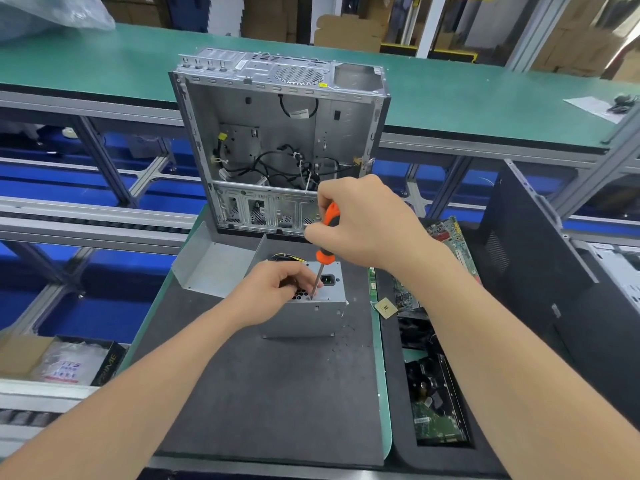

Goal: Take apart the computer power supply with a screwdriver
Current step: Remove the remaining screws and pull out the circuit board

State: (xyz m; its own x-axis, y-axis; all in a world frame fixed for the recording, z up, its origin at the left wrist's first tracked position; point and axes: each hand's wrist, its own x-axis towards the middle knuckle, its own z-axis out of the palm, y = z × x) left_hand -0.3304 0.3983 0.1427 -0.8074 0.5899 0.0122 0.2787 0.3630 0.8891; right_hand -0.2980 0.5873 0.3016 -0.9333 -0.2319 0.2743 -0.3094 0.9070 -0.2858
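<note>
Right hand (360, 223) fingers wrap the upright screwdriver (325, 244); left hand (273, 289) fingers curl over the power supply (308, 306).

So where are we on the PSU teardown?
Done: the power supply is out of the open case and stands on the mat. In hand: the right hand sets the screwdriver tip on its top face; the left hand holds the unit. Left: housing looks closed, cover not off yet.

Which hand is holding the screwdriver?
The right hand grips the orange-handled screwdriver; the left hand only holds the grey power supply steady.
</note>
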